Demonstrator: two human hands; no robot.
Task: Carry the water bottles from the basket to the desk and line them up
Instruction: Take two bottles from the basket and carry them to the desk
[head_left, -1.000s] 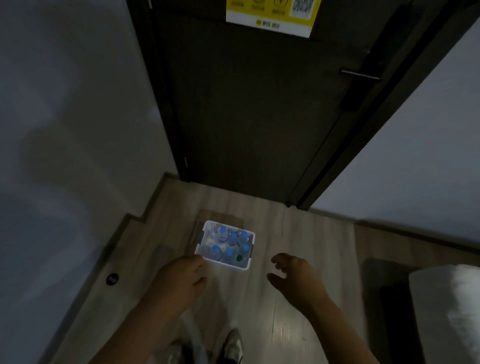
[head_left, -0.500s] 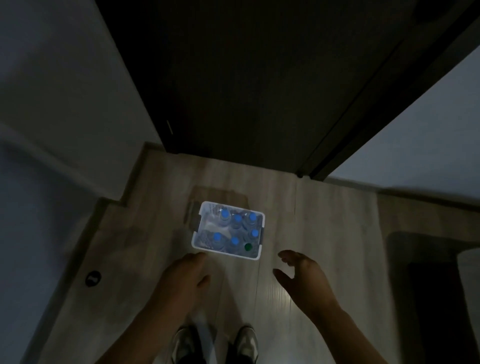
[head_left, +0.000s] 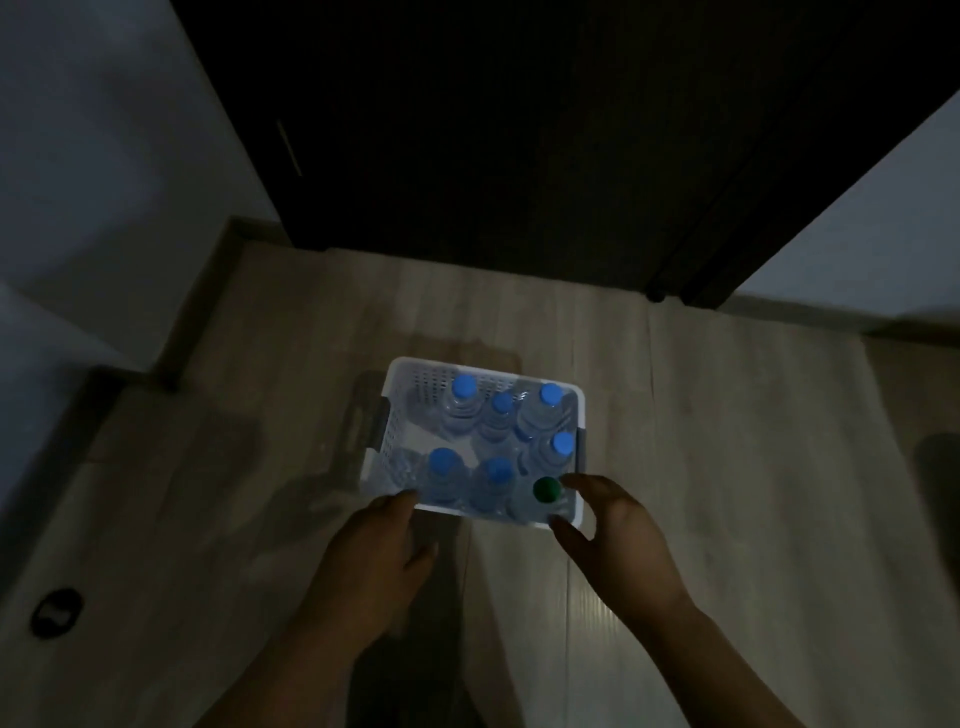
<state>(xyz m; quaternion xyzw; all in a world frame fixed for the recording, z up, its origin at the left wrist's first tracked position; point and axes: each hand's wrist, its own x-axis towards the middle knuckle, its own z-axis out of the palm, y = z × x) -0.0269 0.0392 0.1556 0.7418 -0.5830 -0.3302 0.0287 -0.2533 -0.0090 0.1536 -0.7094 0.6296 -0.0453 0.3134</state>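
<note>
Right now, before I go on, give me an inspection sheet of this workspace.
Surface: wooden floor, dimly lit; desk not in view.
Job's things: white basket on the floor, holding six blue-capped bottles and one green-capped bottle, all upright.
Clutter: small round dark object on the floor at left.
Hands: left hand open at the basket's near left corner; right hand open, fingers spread beside the green-capped bottle; contact unclear.
Cables: nothing seen.
Surroundings: dark door ahead, pale walls either side.
</note>
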